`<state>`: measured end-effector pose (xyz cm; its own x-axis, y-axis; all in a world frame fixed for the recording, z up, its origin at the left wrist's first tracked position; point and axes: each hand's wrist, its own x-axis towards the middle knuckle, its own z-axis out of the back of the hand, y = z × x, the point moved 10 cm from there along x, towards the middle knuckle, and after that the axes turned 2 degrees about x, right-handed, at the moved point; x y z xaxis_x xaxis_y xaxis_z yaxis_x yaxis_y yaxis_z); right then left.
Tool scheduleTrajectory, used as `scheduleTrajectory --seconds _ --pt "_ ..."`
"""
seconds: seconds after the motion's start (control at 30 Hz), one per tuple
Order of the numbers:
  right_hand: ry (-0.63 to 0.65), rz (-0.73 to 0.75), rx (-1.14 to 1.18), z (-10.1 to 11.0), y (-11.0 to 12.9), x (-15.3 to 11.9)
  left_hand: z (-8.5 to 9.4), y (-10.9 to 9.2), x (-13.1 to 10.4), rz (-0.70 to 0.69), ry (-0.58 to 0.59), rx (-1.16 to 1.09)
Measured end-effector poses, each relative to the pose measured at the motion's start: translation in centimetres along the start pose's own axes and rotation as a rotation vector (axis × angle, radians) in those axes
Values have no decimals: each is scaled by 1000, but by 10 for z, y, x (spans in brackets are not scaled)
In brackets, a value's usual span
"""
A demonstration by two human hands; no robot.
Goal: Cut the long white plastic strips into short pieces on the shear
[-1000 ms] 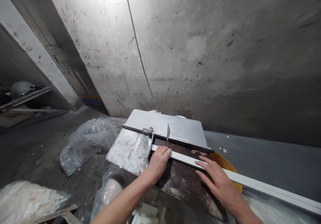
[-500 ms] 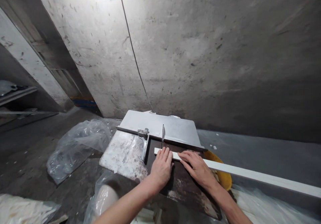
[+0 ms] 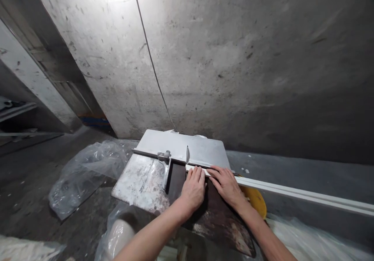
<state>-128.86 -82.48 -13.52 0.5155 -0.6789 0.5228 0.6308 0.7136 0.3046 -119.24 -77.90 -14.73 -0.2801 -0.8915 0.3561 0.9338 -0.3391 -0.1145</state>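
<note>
A table saw [image 3: 137, 175] with a pale, stained top stands before me, its thin upright blade [image 3: 187, 154] showing near the middle. A long white strip [image 3: 292, 194] lies across the dark sliding board [image 3: 216, 210] and runs out past the right side of the saw. Its left end sits just in front of the blade, close to the dark fence. My left hand [image 3: 194, 189] presses its fingers over the strip near that end. My right hand [image 3: 226, 185] grips the strip a little farther right, fingers closed along it. A metal stop [image 3: 165, 157] is left of the blade.
A yellow bucket [image 3: 255, 200] stands under the strip on the right. Clear plastic sheeting [image 3: 84, 175] lies on the floor at left, and wrapped pale material [image 3: 298, 239] at lower right. The concrete wall [image 3: 233, 66] rises behind the saw, with a cable [image 3: 150, 54] hanging down it.
Both hands have moved the strip slightly away from me and to the right, up to the fence. The strip now shows a grooved face where a flat one showed before.
</note>
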Motion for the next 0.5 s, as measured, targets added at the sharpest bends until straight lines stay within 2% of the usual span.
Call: scheduleTrajectory --seconds 0.17,0.33,0.5 --pt "5 19 16 2 3 2 -5 3 -4 29 48 -11" --pt "-60 38 -18 8 8 1 -2 3 -4 47 46 -23" --pt "-99 68 -35 9 30 1 3 10 -16 97 7 7"
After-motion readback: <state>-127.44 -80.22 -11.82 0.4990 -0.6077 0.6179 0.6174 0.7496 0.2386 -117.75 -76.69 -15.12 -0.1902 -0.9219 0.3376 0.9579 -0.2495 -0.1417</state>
